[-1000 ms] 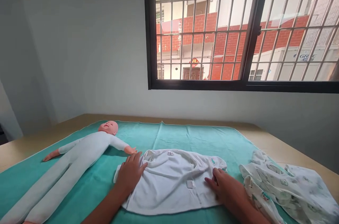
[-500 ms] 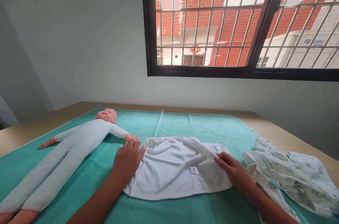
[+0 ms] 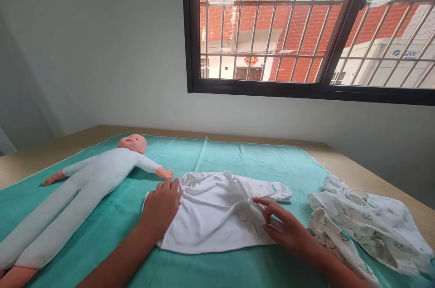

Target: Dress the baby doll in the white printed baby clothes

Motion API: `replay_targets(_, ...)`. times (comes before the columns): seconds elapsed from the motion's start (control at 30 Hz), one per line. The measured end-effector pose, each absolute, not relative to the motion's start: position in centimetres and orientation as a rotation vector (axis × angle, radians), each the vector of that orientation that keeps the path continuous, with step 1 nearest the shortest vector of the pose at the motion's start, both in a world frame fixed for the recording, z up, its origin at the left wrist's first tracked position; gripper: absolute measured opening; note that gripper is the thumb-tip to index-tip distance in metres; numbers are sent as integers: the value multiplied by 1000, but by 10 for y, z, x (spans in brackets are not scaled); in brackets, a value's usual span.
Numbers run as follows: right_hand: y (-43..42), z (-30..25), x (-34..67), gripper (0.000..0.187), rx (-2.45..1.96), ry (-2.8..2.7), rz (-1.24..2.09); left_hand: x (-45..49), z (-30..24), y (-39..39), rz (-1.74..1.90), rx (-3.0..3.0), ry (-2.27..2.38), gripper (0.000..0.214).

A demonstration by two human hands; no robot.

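Note:
A white baby shirt (image 3: 214,215) lies spread on the green cloth, its inner side and small labels showing. Its right sleeve (image 3: 272,188), printed with small coloured figures, now extends to the right. My left hand (image 3: 161,204) is closed on the shirt's left edge near the shoulder, with the fingers bent; part of the left sleeve is hidden behind it. My right hand (image 3: 283,222) has its fingers apart, the index fingertip touching the shirt just below that sleeve and the thumb lower, by the side edge.
A baby doll (image 3: 102,174) in a white body suit lies on its back at the left, one hand near the shirt. Printed baby clothes (image 3: 374,220) are heaped at the right. The green cloth (image 3: 224,152) covers most of the wooden table (image 3: 353,161), below a barred window (image 3: 258,87).
My right hand has let go of the shirt's right edge and moved left over it. The right sleeve now lies uncovered. My left hand stays at the left edge.

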State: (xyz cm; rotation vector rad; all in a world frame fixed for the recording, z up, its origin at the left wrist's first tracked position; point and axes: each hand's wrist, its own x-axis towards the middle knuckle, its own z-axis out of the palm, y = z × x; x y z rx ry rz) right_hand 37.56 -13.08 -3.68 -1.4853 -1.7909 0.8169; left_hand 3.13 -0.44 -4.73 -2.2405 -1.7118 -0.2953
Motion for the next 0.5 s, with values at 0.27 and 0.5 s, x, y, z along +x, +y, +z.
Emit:
replay_targets(0.27, -135, -42, 369, 18, -1460, -1963, 842, 31, -50, -4, -415, -2388, -1814, 27)
replay_targets(0.5, -136, -44, 371, 37, -1406, -1947, 798, 37, -45, -10, -1215, -2497, -1753, 26)
